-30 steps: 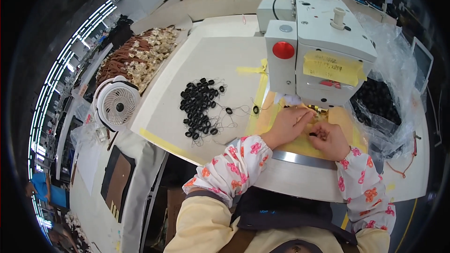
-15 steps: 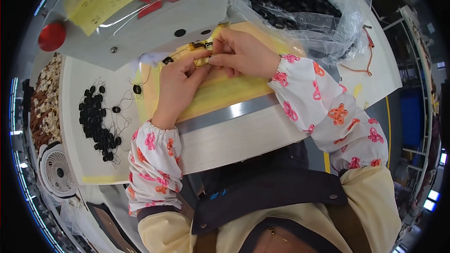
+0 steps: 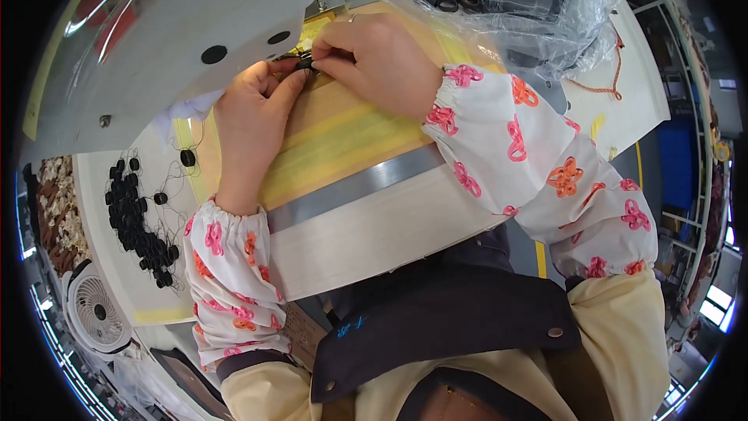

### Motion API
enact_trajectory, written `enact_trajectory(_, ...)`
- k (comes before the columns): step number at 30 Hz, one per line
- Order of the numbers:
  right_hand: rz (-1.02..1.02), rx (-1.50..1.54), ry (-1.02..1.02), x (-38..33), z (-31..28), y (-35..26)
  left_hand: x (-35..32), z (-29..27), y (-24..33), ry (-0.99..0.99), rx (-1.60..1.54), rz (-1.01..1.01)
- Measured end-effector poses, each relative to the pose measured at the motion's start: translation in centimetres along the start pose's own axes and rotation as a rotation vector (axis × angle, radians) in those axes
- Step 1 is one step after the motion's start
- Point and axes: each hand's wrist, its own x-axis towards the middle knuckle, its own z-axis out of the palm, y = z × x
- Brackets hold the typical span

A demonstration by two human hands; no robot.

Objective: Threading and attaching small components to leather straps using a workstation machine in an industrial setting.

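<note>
Under the head of a grey sewing machine (image 3: 195,23), my hands meet at the lit needle area. A small black loop (image 3: 306,61) shows between my fingertips, its far part hidden by them. My left hand (image 3: 253,121) pinches its near left side with thumb and forefinger. From the right, my right hand (image 3: 382,58) closes thumb and fingers on the same piece, the other fingers curled. Yellow tape (image 3: 343,129) covers the work surface beneath my wrists. To the left lies a pile of black loops (image 3: 136,214) with loose thread tails.
An open clear plastic bag (image 3: 538,39) full of black loops stands at the back right, near an orange cord (image 3: 596,92). A metal strip (image 3: 358,187) crosses the table before me. At the left edge are a white fan (image 3: 97,308) and brown and cream pieces (image 3: 62,210).
The view has shifted, with the machine head looming larger at upper left. My hands appear farther left and up. A black loop now shows between my fingertips.
</note>
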Motion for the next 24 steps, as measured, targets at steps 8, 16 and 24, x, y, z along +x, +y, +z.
enact_trajectory(8, 0.056, 0.009, 0.005, 0.4, -0.1, 0.0, 0.3, 0.4, -0.3, 0.038, -0.117, -0.054)
enact_trajectory(16, 0.035, -0.04, 0.026, 0.3, 0.1, -0.1, 0.2, 0.3, -0.8, 0.023, -0.157, -0.057)
enact_trajectory(24, 0.041, -0.041, 0.024, 0.5, 0.2, 0.1, 0.9, -0.1, -1.7, -0.021, -0.08, -0.085)
